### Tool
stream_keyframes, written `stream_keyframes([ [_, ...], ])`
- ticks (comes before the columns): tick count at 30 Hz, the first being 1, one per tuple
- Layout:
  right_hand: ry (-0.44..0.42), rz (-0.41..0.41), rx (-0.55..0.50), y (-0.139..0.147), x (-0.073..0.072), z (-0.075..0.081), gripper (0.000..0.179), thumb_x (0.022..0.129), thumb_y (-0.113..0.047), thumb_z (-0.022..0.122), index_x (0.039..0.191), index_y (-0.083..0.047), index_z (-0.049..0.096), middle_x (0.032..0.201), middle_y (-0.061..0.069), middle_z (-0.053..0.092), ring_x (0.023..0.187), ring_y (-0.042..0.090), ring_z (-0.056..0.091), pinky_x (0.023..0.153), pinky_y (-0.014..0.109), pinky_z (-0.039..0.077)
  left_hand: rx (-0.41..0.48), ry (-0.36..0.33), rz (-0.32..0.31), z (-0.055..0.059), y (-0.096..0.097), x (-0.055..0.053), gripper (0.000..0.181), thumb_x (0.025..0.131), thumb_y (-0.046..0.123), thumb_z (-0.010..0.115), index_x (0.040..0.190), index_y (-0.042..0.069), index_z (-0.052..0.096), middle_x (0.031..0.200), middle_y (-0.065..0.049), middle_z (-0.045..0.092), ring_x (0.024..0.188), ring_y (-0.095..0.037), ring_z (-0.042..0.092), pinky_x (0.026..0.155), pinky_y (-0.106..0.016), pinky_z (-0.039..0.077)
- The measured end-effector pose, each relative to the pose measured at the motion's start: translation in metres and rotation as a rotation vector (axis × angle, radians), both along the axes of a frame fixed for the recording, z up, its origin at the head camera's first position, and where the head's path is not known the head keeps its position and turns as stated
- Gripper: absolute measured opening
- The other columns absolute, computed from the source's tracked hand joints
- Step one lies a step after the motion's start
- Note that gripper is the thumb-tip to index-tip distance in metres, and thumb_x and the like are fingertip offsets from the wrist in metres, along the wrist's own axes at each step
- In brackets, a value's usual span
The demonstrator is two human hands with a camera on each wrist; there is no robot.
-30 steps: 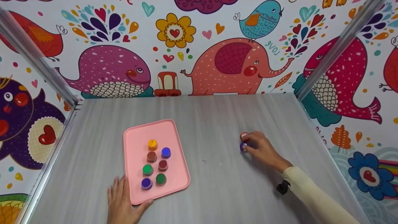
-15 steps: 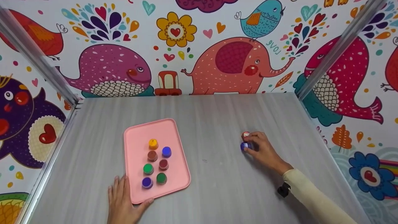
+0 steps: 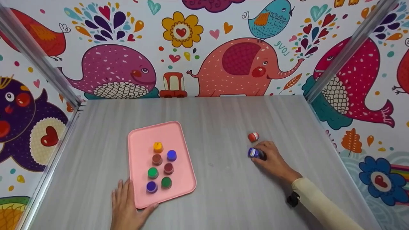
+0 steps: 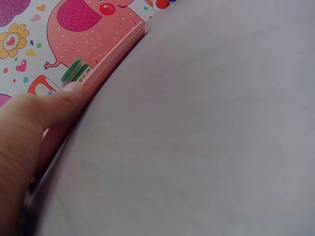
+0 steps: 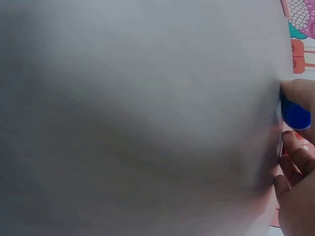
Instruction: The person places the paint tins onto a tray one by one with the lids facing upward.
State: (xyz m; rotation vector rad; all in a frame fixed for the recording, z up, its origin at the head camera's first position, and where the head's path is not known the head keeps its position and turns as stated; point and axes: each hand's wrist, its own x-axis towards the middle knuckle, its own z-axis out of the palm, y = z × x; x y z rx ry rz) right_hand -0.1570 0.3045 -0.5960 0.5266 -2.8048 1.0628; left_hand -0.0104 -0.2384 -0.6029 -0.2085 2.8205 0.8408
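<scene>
My right hand (image 3: pixel 270 159) pinches a small blue paint pot (image 3: pixel 253 152) between thumb and fingers, low over the table at the right. In the right wrist view its round blue lid (image 5: pixel 297 116) shows between thumb and fingers. Just beyond that hand, a red-orange paint pot (image 3: pixel 253 137) lies tipped on its side. At the left, my left hand (image 3: pixel 127 204) rests against the near left corner of a pink tray (image 3: pixel 140 134), fingers extended along its side and thumb on the front rim. The left wrist view has the thumb close to a green-lidded pot (image 4: pixel 75 72).
On the tray stand several paint pots with yellow (image 3: pixel 158 146), brown (image 3: pixel 157 158), blue (image 3: pixel 171 155), maroon, green and purple lids. The grey table (image 3: pixel 217 127) stretches between the tray and the right hand. Cartoon-printed walls (image 3: pixel 204 25) enclose its back and sides.
My right hand has drawn back slightly toward me with the blue pot, away from the red-orange pot, which now shows fully. The left hand and tray have stayed in place.
</scene>
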Motion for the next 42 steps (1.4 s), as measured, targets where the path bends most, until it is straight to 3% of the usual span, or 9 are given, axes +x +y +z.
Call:
stream_keyframes([
  [3, -0.011, -0.005, -0.009, 0.001, 0.000, -0.002, 0.035, 0.089, -0.005, 0.092, 0.121, -0.008, 0.078, 0.124, 0.002, 0.067, 0.125, 0.027, 0.053, 0.106, 0.047, 0.049, 0.007, -0.001, -0.003, 0.001, 0.000, 0.000, 0.154, 0.076, 0.090, 0.076, 0.172, -0.009, 0.007, 0.178, -0.037, 0.004, 0.166, -0.055, -0.007, 0.126, -0.062, -0.027],
  [9, 0.008, -0.003, -0.019, 0.001, 0.000, -0.005, 0.037, 0.089, -0.006, 0.092, 0.124, -0.009, 0.078, 0.124, 0.002, 0.068, 0.125, 0.026, 0.054, 0.106, 0.044, 0.049, 0.015, -0.004, -0.007, 0.002, 0.000, 0.000, 0.150, 0.080, 0.083, 0.080, 0.170, -0.013, 0.007, 0.177, -0.039, 0.004, 0.165, -0.057, -0.006, 0.127, -0.062, -0.026],
  [19, 0.055, -0.007, -0.052, -0.001, 0.002, -0.005, 0.037, 0.084, 0.000, 0.094, 0.116, -0.006, 0.076, 0.119, 0.003, 0.070, 0.119, 0.025, 0.055, 0.102, 0.028, 0.043, -0.016, 0.011, -0.003, 0.002, 0.001, 0.002, 0.150, 0.079, 0.084, 0.080, 0.170, -0.012, 0.010, 0.177, -0.039, 0.008, 0.165, -0.056, -0.004, 0.128, -0.062, -0.024],
  [27, -0.011, -0.039, -0.116, -0.003, 0.006, -0.003, 0.037, 0.088, -0.002, 0.093, 0.120, -0.010, 0.076, 0.122, 0.000, 0.069, 0.122, 0.022, 0.054, 0.103, 0.015, 0.043, -0.030, 0.018, 0.013, 0.002, 0.002, 0.002, 0.154, 0.075, 0.091, 0.077, 0.172, -0.009, 0.010, 0.178, -0.036, 0.008, 0.166, -0.054, -0.004, 0.128, -0.060, -0.025],
  [37, -0.022, -0.028, -0.126, -0.011, 0.007, 0.002, 0.037, 0.088, -0.004, 0.093, 0.121, -0.010, 0.076, 0.121, -0.001, 0.071, 0.120, 0.023, 0.059, 0.105, 0.022, 0.047, -0.017, 0.029, 0.012, 0.002, 0.002, 0.003, 0.153, 0.075, 0.090, 0.077, 0.172, -0.008, 0.010, 0.178, -0.037, 0.009, 0.166, -0.054, -0.005, 0.128, -0.062, -0.024],
  [42, -0.017, 0.001, -0.150, -0.017, 0.005, 0.004, 0.037, 0.088, -0.003, 0.093, 0.119, -0.012, 0.076, 0.120, -0.002, 0.071, 0.119, 0.022, 0.059, 0.104, 0.019, 0.046, -0.011, 0.026, 0.017, 0.002, 0.003, 0.004, 0.153, 0.075, 0.091, 0.077, 0.173, -0.006, 0.009, 0.179, -0.035, 0.008, 0.166, -0.054, -0.006, 0.127, -0.062, -0.024],
])
